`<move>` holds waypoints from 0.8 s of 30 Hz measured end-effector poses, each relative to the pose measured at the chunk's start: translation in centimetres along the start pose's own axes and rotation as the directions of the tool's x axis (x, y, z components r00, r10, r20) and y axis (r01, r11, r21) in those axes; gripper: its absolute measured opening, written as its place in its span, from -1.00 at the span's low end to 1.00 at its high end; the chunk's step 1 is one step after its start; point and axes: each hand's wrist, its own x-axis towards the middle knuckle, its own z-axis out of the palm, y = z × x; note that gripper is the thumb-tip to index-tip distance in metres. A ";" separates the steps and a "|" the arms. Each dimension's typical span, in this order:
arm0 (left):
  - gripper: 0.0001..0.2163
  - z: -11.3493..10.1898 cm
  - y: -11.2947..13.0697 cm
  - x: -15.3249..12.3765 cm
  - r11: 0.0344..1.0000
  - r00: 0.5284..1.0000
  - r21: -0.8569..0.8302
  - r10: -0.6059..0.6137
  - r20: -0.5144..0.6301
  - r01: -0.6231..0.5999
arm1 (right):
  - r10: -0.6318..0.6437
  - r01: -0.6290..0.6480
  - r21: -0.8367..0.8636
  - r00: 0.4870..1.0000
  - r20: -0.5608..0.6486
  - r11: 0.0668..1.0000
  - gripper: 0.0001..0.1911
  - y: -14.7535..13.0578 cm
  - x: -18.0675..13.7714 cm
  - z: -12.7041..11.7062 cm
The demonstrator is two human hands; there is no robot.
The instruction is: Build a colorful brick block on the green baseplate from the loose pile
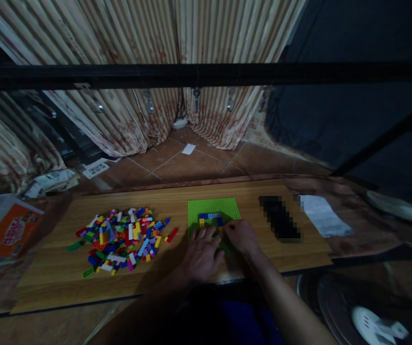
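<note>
A green studded baseplate (229, 206) lies on the board in front of me. Low toy bricks in blue, light blue and yellow form a row and corner (209, 216) on it. My left hand (202, 254) rests over the near left part of the plate, fingers spread, fingertips close to the yellow brick. At the right side of the bricks is my right hand (242, 235), its fingers closed together near a small yellow spot. Whatever those fingers hold is hidden. Both hands cover the near part of the plate.
A heap of mixed toy bricks (123, 239) spreads over the left of the wooden board (170, 201). To the right lie a dark pixelated object (280, 218) and a white paper (324, 215). A clear box with an orange label (8, 230) stands far left. A dark bar (199, 75) crosses beyond.
</note>
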 end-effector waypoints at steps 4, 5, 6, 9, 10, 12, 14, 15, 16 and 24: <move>-0.61 0.0 0.0 -0.3 0.999 0.999 0.031 0.033 -0.009 -0.033 | -0.047 0.046 0.042 0.999 0.014 0.998 -0.71 0.5 0.1 0.1; -0.60 0.0 0.0 -0.3 0.998 0.999 0.036 0.043 -0.009 -0.042 | -0.060 0.059 0.052 0.998 0.019 0.997 -0.71 0.6 0.2 0.1; -0.60 0.0 -0.1 -0.4 0.998 0.999 0.036 0.051 -0.009 -0.051 | -0.074 0.073 0.062 0.997 0.024 0.995 -0.71 0.7 0.2 0.1; -0.57 -0.1 -0.4 -0.6 0.997 0.997 0.016 0.075 -0.007 -0.075 | -0.121 0.117 0.090 0.992 0.042 0.989 -0.72 1.1 0.4 -0.3; -0.56 -0.2 -0.5 -0.6 0.997 0.997 0.006 0.083 -0.004 -0.083 | -0.138 0.132 0.100 0.989 0.052 0.986 -0.73 1.2 0.4 -0.5; -0.56 -0.3 -0.7 -0.6 0.995 0.995 -0.011 0.101 0.006 -0.101 | -0.174 0.163 0.124 0.982 0.079 0.979 -0.75 1.4 0.3 -0.8; -0.55 -0.4 -0.9 -0.6 0.993 0.993 -0.013 0.115 0.015 -0.115 | -0.204 0.188 0.145 0.973 0.108 0.971 -0.78 1.7 0.2 -1.1; -0.55 -0.4 -1.0 -0.5 0.993 0.992 -0.007 0.121 0.019 -0.121 | -0.214 0.195 0.153 0.969 0.122 0.969 -0.79 1.8 0.2 -1.2; -0.56 -0.4 -1.0 -0.5 0.993 0.993 0.005 0.121 0.019 -0.121 | -0.220 0.198 0.159 0.966 0.134 0.967 -0.79 1.8 0.2 -1.3; -0.60 -0.8 -0.8 -0.3 0.985 0.990 0.104 0.137 0.037 -0.140 | -0.213 0.184 0.177 0.963 0.162 0.967 -0.81 1.9 0.4 -1.4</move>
